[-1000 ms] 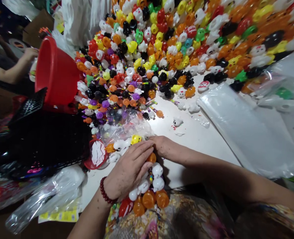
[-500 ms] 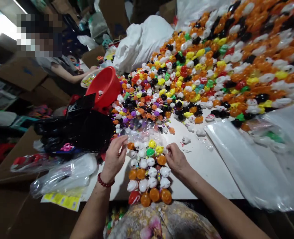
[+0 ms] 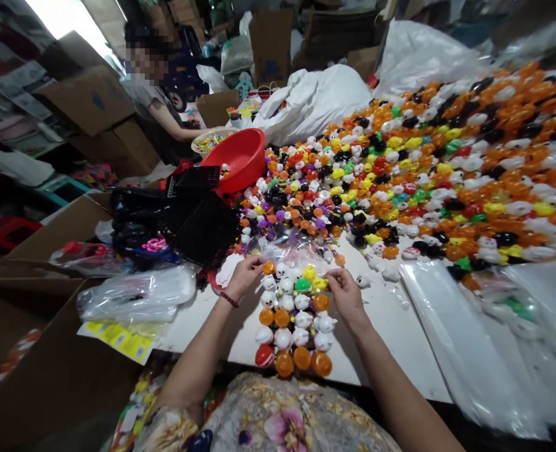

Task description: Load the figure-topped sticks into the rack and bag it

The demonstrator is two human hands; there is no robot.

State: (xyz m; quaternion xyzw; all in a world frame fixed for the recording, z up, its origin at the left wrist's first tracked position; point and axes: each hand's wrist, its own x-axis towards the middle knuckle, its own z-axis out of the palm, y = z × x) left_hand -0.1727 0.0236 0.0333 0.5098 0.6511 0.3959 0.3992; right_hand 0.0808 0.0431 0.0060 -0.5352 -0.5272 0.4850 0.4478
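Observation:
A clear plastic bag (image 3: 289, 254) lies on the white table in front of me, filled with rows of small round plastic toys (image 3: 301, 319) in white, orange, yellow, green and red. My left hand (image 3: 245, 279) pinches the bag's upper left edge between thumb and fingers, beside an orange toy. At the upper right edge my right hand (image 3: 347, 296) has its thumb and fingertips pressed together on the plastic, next to a yellow toy. The bag's open end points away from me, towards the heap of loose toys (image 3: 376, 169).
Flat clear bags (image 3: 466, 339) are stacked at the right. A red basin (image 3: 240, 160) and a black plastic bag (image 3: 174, 220) stand to the left, above more clear bags (image 3: 136, 298). Farther back, a co-worker (image 3: 158, 107) reaches towards a bowl (image 3: 212, 141).
The whole view has shifted, so the scene lies farther right and the co-worker shows more fully. Both hands stay at the bag's upper edges.

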